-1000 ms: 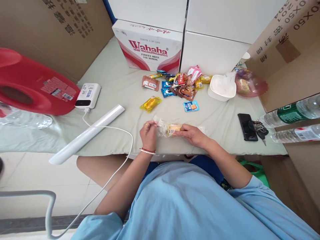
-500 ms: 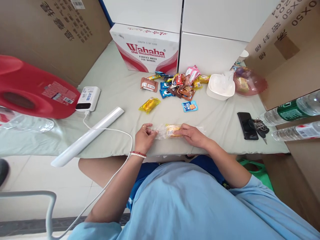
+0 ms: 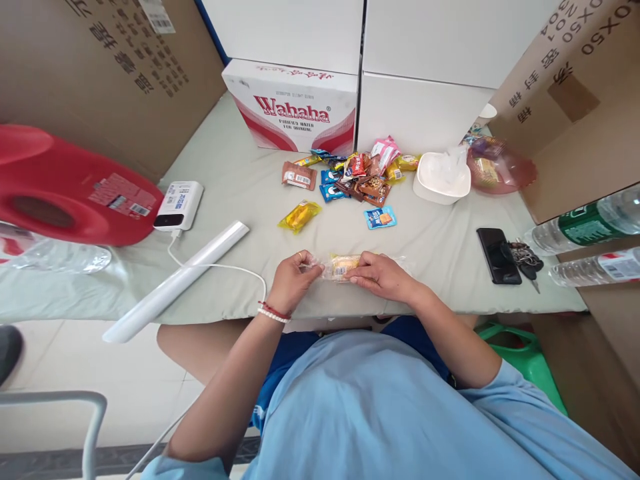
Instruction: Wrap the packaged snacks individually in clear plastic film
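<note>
A clear plastic bag [image 3: 334, 267] with a yellow snack inside lies near the table's front edge. My left hand [image 3: 293, 280] pinches the bag's left end with closed fingers. My right hand [image 3: 381, 275] presses down on the bag's right part, fingers curled over it. A loose yellow snack packet [image 3: 299, 216] and a blue one [image 3: 380, 217] lie just beyond. A heap of mixed snack packets [image 3: 357, 177] sits further back.
A white bowl [image 3: 443, 177] and a pink bowl [image 3: 501, 167] stand at the back right. A black phone [image 3: 494, 255] with keys [image 3: 523, 261] lies right, beside water bottles [image 3: 585, 227]. Left are a power bank [image 3: 179, 205], a white tube lamp [image 3: 176, 281] and a red jug [image 3: 70, 188]. A Wahaha carton [image 3: 290, 107] stands behind.
My left hand has lowered from a raised pinch down onto the table at the bag's left end. The bag now lies flatter. My right hand has stayed on it.
</note>
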